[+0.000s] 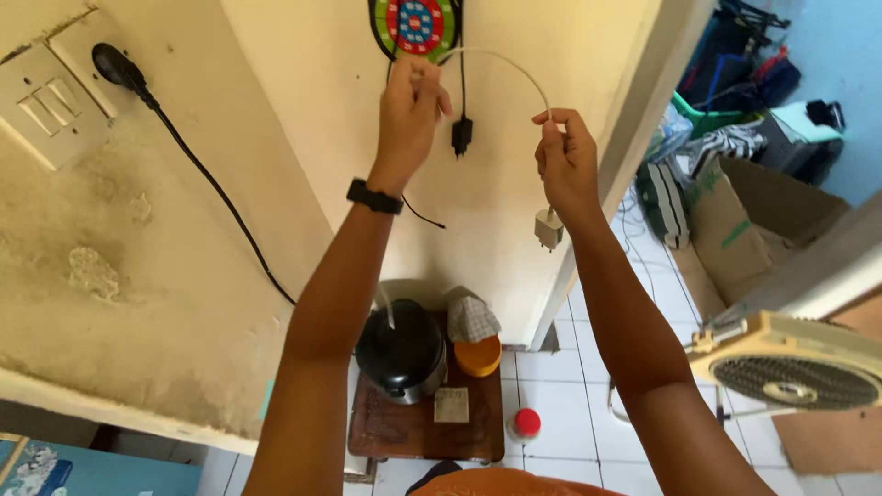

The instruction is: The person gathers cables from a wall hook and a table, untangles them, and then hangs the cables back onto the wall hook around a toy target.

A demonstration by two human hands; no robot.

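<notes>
My left hand (411,108), with a black watch on the wrist, is raised near the wall and pinches one end of a thin white cable (508,62). The cable arcs over to my right hand (566,165), which grips it lower down. A small white charger plug (548,229) dangles from the cable just below my right hand. A round dartboard (414,25) hangs on the wall above my left hand. A black cable with a black adapter (461,135) hangs from there between my two hands.
A wall socket with a black plug (115,66) and light switches (41,106) sit at upper left. Below stand a black cooker (401,351), an orange container (478,355) on a low wooden table (418,424), a red-capped bottle (525,424). A box fan (790,363) is at right, clutter beyond.
</notes>
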